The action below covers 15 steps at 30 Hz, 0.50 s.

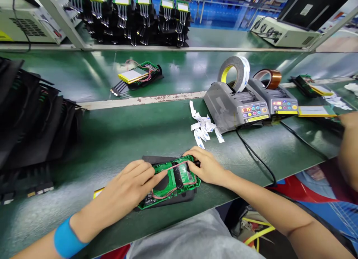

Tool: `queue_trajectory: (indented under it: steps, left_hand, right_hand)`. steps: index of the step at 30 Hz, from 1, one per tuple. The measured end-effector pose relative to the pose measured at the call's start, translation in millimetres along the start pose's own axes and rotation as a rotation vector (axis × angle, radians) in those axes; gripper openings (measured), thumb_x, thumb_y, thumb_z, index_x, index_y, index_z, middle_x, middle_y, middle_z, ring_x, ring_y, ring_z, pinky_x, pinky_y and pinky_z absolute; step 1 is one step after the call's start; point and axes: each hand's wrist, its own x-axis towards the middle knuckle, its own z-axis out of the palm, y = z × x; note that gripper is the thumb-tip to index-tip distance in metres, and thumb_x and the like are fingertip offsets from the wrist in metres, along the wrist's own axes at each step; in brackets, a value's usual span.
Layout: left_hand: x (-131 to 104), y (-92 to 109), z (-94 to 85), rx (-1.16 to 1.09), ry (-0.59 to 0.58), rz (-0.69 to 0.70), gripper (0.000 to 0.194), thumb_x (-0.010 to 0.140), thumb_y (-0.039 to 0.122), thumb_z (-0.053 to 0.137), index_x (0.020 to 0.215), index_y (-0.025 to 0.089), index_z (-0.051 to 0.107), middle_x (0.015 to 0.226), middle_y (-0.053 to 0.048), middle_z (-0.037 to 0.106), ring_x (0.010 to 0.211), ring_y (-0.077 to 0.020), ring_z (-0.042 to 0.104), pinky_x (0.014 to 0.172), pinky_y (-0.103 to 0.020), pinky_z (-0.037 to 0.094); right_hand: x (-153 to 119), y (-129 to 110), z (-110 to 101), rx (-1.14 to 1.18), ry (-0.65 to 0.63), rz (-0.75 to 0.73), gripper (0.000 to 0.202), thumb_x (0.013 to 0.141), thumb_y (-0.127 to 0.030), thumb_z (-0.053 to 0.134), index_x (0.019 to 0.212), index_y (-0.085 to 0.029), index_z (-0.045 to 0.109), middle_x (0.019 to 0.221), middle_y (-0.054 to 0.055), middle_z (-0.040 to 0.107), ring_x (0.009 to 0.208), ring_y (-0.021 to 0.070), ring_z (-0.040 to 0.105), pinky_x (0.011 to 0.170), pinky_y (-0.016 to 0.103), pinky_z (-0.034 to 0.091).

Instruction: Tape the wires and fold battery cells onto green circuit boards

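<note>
A green device housing (183,173) with pink wires along its edges lies on a black backing piece (186,196) at the table's front. My left hand (130,184) rests over its left end, index finger stretched onto the upper edge by a round black pad; a blue band is on that wrist. My right hand (205,166) grips the right end, fingertips at the upper corner. A bit of a yellow-edged part (98,192) shows beyond my left hand, the rest hidden.
Tape dispensers (237,106) stand behind on the right, near white tape strips (203,126). A wired unit (142,74) lies further back. Black units (36,121) are stacked at left, more (134,20) on the rear shelf. Another person's arm (348,151) reaches in at right.
</note>
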Motion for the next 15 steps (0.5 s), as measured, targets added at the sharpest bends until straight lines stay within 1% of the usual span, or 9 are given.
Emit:
queue_trajectory:
  steps: [3,6,8,11,15]
  left_hand:
    - [9.3,-1.4,1.0,0.108,-0.044,0.069,0.040,0.093,0.003,0.033,0.123,0.015,0.056,0.078,-0.002,0.055,0.076,-0.0186,0.047,0.082,-0.034,0.037]
    - [18.4,-2.2,3.2,0.181,-0.082,0.104,0.036,0.091,0.006,0.037,0.116,0.016,0.061,0.075,-0.002,0.054,0.074,-0.0197,0.047,0.078,-0.034,0.037]
    - [23.8,-1.8,3.6,0.209,-0.102,0.101,0.035,0.090,0.007,0.041,0.116,0.017,0.061,0.074,-0.002,0.053,0.073,-0.0200,0.046,0.077,-0.034,0.036]
    - [30.5,0.8,2.7,0.235,-0.147,0.092,0.038,0.087,0.007,0.047,0.122,0.017,0.059,0.073,-0.002,0.052,0.072,-0.0200,0.047,0.076,-0.034,0.035]
    - [35.8,4.7,1.9,0.280,-0.196,0.046,0.042,0.087,0.008,0.047,0.126,0.019,0.057,0.073,-0.003,0.052,0.074,-0.0214,0.047,0.072,-0.034,0.033]
  right_hand:
    - [3.5,-4.0,2.7,-0.044,0.024,0.031,0.021,0.081,-0.008,0.050,0.098,-0.018,0.059,0.091,0.003,0.058,0.080,0.0151,0.055,0.072,0.028,0.046]
    - [6.5,-6.6,4.4,-0.087,0.022,0.056,0.021,0.078,-0.005,0.049,0.092,-0.019,0.056,0.088,0.002,0.056,0.082,0.0162,0.055,0.075,0.029,0.044]
    - [7.7,-7.1,5.3,-0.110,0.012,0.076,0.021,0.077,-0.004,0.048,0.091,-0.019,0.054,0.089,0.002,0.055,0.082,0.0165,0.054,0.075,0.030,0.043]
    - [8.9,-7.2,6.1,-0.142,-0.005,0.095,0.021,0.076,-0.005,0.047,0.090,-0.020,0.052,0.090,0.001,0.054,0.081,0.0167,0.053,0.074,0.030,0.042]
    - [8.8,-7.5,5.7,-0.162,-0.012,0.078,0.021,0.076,-0.005,0.046,0.090,-0.020,0.051,0.090,0.002,0.054,0.081,0.0175,0.053,0.073,0.030,0.042]
